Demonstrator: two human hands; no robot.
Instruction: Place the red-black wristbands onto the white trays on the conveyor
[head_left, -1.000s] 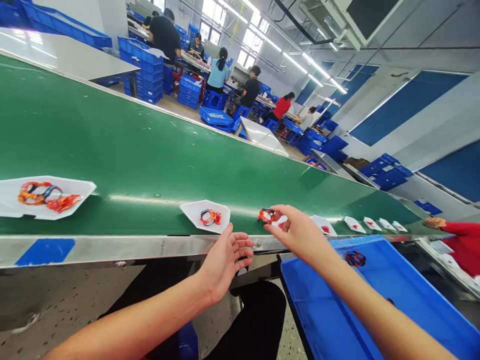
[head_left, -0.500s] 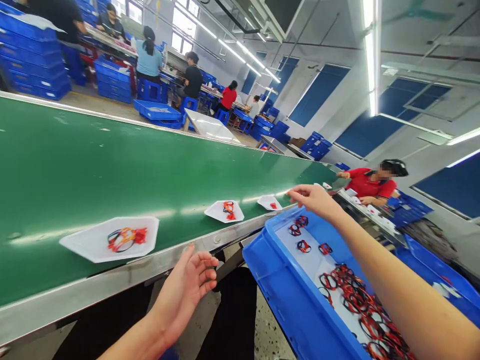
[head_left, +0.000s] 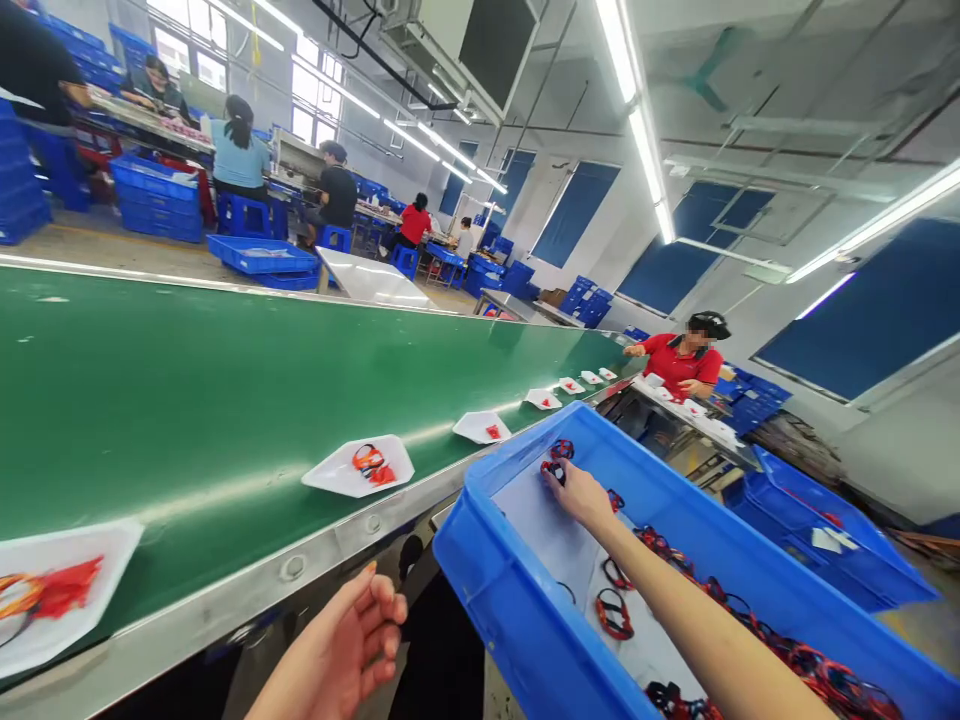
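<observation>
My right hand [head_left: 581, 492] reaches into a blue plastic bin [head_left: 480, 560], its fingertips pinched on a small red-and-black looped band [head_left: 555, 470], likely a bracelet. Another such band [head_left: 562, 448] lies just beyond it, and several more are heaped towards the bin's near right end. Below the conveyor's metal edge, my left hand [head_left: 349, 640] hovers palm up, fingers loosely curled and apart, with nothing in it. Nearest to it on the green belt is a white pointed tray [head_left: 322, 478] with an orange-and-red band [head_left: 367, 460] in it.
The green conveyor belt [head_left: 225, 390] runs from left to far right, bordered by a metal rail [head_left: 330, 545]. More white trays [head_left: 75, 610] sit in a row along it. A co-worker in red [head_left: 682, 365] sits at the far end. Another blue bin [head_left: 832, 540] stands at right.
My right hand has moved from above the belt's edge down into the bin and closed on a band. The trays appear shifted left in view, and my left hand sits slightly lower.
</observation>
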